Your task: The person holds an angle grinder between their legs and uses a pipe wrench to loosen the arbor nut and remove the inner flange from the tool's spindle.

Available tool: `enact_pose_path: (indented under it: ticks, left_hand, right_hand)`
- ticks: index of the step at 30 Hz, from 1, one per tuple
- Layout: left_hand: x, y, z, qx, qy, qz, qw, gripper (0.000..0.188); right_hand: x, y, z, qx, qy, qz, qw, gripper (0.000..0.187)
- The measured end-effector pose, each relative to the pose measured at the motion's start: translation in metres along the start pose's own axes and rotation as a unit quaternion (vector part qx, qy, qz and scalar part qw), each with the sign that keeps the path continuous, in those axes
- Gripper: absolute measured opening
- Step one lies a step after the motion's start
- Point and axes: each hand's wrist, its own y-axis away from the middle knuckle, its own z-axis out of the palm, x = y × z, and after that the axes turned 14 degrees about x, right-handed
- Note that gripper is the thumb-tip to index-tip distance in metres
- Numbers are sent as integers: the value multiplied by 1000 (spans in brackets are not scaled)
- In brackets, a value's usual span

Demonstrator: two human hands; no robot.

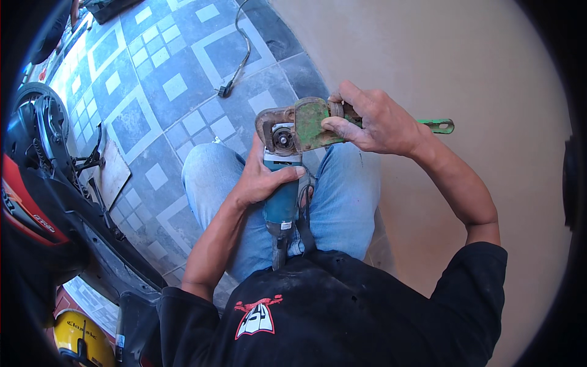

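Observation:
A teal angle grinder (281, 205) stands lengthwise between my knees, its head pointing away from me and its bare spindle facing up. My left hand (262, 178) is wrapped round the grinder just below the head, with the thumb across the top of the body. My right hand (380, 122) grips a worn green pipe wrench (310, 125) around its adjusting part. The wrench's rusty jaws lie around the grinder's spindle; whether they touch it I cannot tell. The wrench handle sticks out to the right beyond my hand. No disc shows on the spindle.
Patterned grey-blue floor tiles (174, 87) spread ahead and left. A cable plug (225, 90) lies on them. A motorbike (46, 131) stands close on my left, with a yellow helmet (85, 336) at lower left. A beige wall (452, 67) rises on my right.

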Motion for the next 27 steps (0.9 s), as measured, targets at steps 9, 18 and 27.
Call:
enact_pose_path:
  ticks: [9, 18, 27]
  left_hand:
    - [13, 4, 5, -18, 50, -75, 996, 90]
    - [4, 5, 1, 7, -4, -55, 998, 93]
    - [7, 4, 4, 17, -21, -7, 1000, 90]
  right_hand:
    - [10, -11, -6, -48, 5, -26, 998, 35]
    - [17, -25, -5, -56, 13, -90, 994, 35]
    - [16, -29, -12, -52, 13, -106, 993, 34]
